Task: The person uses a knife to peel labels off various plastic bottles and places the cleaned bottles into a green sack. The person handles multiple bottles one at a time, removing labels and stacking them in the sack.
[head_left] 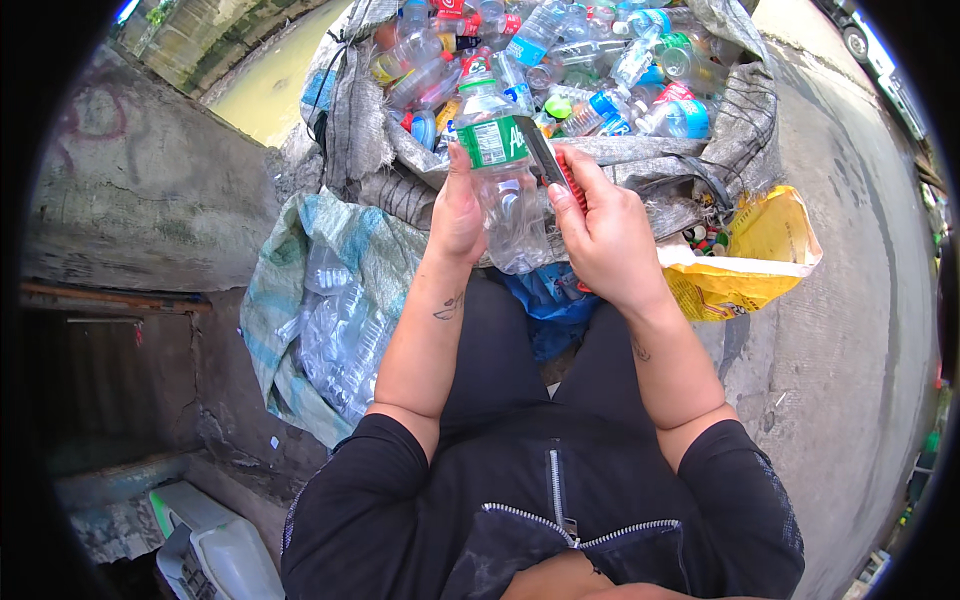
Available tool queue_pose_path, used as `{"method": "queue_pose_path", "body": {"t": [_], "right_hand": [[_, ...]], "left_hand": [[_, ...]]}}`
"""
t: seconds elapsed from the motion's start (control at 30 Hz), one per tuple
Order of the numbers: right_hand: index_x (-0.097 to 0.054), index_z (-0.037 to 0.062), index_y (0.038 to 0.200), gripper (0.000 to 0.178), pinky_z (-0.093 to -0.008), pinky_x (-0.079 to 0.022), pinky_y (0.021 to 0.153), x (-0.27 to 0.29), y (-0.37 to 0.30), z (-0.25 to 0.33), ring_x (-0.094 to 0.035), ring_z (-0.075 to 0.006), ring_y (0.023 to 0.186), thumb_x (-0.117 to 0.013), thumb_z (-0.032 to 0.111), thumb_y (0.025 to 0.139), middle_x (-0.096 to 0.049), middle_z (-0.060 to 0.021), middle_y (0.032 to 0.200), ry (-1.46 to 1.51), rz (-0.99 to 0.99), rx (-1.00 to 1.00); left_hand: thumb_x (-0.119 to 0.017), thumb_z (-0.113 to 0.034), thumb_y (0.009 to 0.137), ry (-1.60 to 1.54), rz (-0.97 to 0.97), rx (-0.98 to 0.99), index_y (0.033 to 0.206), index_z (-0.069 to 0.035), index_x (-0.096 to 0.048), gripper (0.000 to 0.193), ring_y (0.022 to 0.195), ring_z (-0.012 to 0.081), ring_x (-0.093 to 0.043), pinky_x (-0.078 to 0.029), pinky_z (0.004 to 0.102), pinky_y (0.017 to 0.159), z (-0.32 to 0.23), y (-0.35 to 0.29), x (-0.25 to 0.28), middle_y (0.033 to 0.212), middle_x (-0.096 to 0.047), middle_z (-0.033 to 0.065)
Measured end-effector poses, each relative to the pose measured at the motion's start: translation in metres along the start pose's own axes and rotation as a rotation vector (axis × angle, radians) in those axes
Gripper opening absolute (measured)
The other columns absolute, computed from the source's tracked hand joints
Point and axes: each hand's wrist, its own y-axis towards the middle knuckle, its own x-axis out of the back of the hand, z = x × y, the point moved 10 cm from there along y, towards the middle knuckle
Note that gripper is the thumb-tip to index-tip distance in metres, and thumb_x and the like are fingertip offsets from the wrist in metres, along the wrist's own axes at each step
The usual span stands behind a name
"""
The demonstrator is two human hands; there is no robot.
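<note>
One green-labelled clear plastic bottle (pixel 512 200): held neck-outward before a large grey woven sack (pixel 745 115) of assorted plastic bottles (pixel 590 60).
Left hand (pixel 459 215): thumb against the bottle's left side, fingers clamped around it, partly hidden.
Right hand (pixel 605 225): fingers closed on a black-and-red hand tool (pixel 546 158) beside the label; contact unclear.
Yellow sack (pixel 778 230): at right, holding coloured caps (pixel 708 240).
</note>
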Motion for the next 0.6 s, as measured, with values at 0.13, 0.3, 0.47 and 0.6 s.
{"method": "queue_pose_path", "body": {"t": [0.13, 0.3, 0.47, 0.6], "right_hand": [[-0.054, 0.006, 0.122, 0.035, -0.0475, -0.048, 0.063, 0.005, -0.019, 0.024, -0.063, -0.0395, 0.068, -0.053, 0.017, 0.089, -0.064, -0.0202, 0.073, -0.074, -0.069, 0.104], [-0.055, 0.0074, 0.122, 0.035, -0.0479, -0.048, 0.064, 0.0, -0.039, 0.036, -0.063, -0.0389, 0.069, -0.053, 0.017, 0.089, -0.064, -0.0202, 0.071, -0.102, 0.011, 0.088], [-0.055, 0.0104, 0.126, 0.038, -0.0469, -0.049, 0.066, -0.014, -0.065, 0.024, -0.064, -0.037, 0.074, -0.054, 0.019, 0.089, -0.065, -0.0193, 0.077, -0.228, 0.308, -0.053], [-0.051, 0.0179, 0.132, 0.04, -0.0434, -0.049, 0.068, -0.006, -0.07, 0.041, -0.063, -0.0338, 0.078, -0.052, 0.022, 0.092, -0.064, -0.0145, 0.088, 0.002, 0.092, 0.204]], "left_hand": [[-0.062, -0.021, 0.091, 0.1, 0.019, -0.128, 0.136, -0.008, -0.035, 0.055, 0.106, 0.0174, -0.057, -0.048, 0.0346, 0.088, -0.017, -0.029, -0.012, 0.119, -0.057, 0.0069], [-0.058, -0.022, 0.093, 0.112, 0.06, -0.189, 0.136, -0.008, -0.035, 0.051, 0.108, 0.0179, -0.056, -0.048, 0.0343, 0.088, -0.028, -0.045, -0.007, 0.119, -0.057, 0.0077], [-0.054, -0.039, 0.094, 0.094, -0.062, -0.168, 0.133, -0.005, -0.04, 0.054, 0.101, 0.0235, -0.061, -0.049, 0.0396, 0.088, -0.026, -0.053, 0.017, 0.115, -0.06, 0.0124], [-0.048, -0.049, 0.094, -0.133, 0.115, -0.027, 0.127, -0.004, -0.049, 0.056, 0.103, 0.0274, -0.061, -0.05, 0.0423, 0.088, -0.01, -0.051, 0.015, 0.115, -0.06, 0.0129]]}}
